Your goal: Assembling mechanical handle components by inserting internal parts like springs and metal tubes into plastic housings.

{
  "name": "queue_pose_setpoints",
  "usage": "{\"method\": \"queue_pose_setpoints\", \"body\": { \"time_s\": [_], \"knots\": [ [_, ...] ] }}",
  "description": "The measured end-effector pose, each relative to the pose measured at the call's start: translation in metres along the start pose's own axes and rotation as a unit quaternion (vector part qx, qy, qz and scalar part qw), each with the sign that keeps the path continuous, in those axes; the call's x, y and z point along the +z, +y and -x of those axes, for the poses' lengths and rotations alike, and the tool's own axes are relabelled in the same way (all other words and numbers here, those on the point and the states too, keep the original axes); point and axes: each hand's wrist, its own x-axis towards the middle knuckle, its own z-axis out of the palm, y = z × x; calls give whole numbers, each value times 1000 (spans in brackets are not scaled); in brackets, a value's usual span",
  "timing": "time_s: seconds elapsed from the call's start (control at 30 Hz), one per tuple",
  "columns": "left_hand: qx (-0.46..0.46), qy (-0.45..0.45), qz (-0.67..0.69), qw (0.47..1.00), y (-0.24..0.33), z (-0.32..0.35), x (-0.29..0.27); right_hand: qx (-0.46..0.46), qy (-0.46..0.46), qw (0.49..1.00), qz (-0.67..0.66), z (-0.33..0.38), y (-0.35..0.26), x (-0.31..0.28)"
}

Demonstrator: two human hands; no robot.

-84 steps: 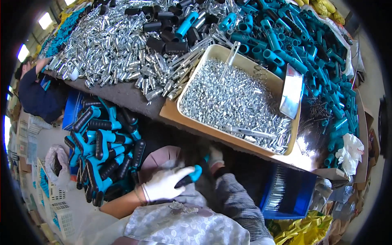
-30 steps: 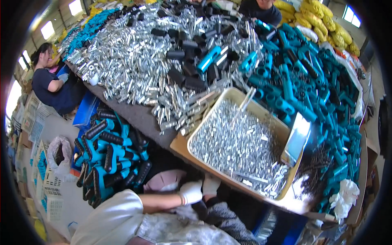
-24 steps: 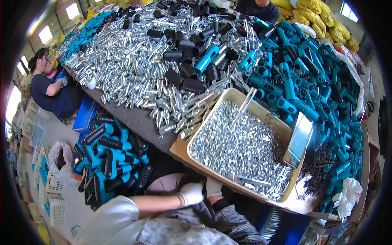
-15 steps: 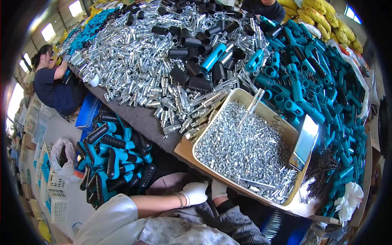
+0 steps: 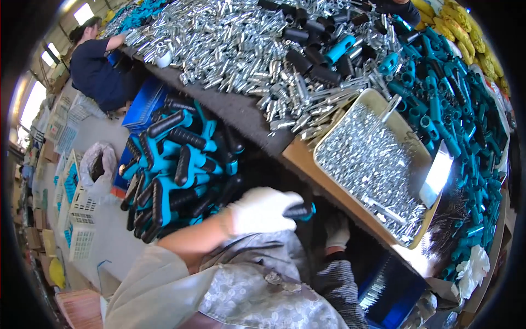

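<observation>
My left hand (image 5: 263, 211), in a white glove, is closed around a handle with a black ribbed grip and a teal end (image 5: 300, 211), held above my lap. My right hand (image 5: 336, 229), also gloved, hangs in the shadow below the table edge, apart from the left; its fingers are too dark to make out. Left of my left hand lies a heap of teal handles with black grips (image 5: 183, 159). On the table, a cream tray (image 5: 338, 127) holds many small silver metal parts, with a metal-handled tool (image 5: 390, 108) stuck in among them.
Silver metal fittings (image 5: 235, 52) and teal tubular parts (image 5: 438, 109) are piled across the table. A glossy flat phone-like device (image 5: 436, 174) leans on the tray. A blue bin (image 5: 392, 290) stands at lower right. At far left a person in dark clothes (image 5: 97, 71) works at the table.
My left hand has risen and moved away from the table edge, now showing the black-gripped handle. My right hand has moved apart from it, right and lower. The view has shifted.
</observation>
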Motion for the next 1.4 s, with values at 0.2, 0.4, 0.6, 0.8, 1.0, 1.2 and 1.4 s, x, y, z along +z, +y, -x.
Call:
{"method": "queue_pose_setpoints", "body": {
  "time_s": [0.2, 0.4, 0.6, 0.8, 1.0, 1.2, 1.4],
  "knots": [
    [-62, 309, -65, 947, 40, 185, -121, 99, -55, 988, 101, 25, -12, 44],
    [-77, 336, -251, 904, 70, 264, -121, 135, -55, 978, 151, 27, -3, 59],
    [-137, 301, -321, 888, 45, 246, -80, 96, -33, 970, 220, 39, -9, 57],
    [-156, 332, -289, 884, 18, 256, -49, 78, -29, 971, 225, 40, -8, 57],
    [-201, 362, -229, 881, -11, 274, -19, 90, -42, 966, 240, 39, -8, 60],
    [-223, 368, -256, 866, -29, 282, -33, 93, -32, 970, 221, 36, -5, 54],
    [-232, 351, -163, 892, -95, 277, 30, 108, 14, 964, 241, 27, 7, 53]
  ]
}}
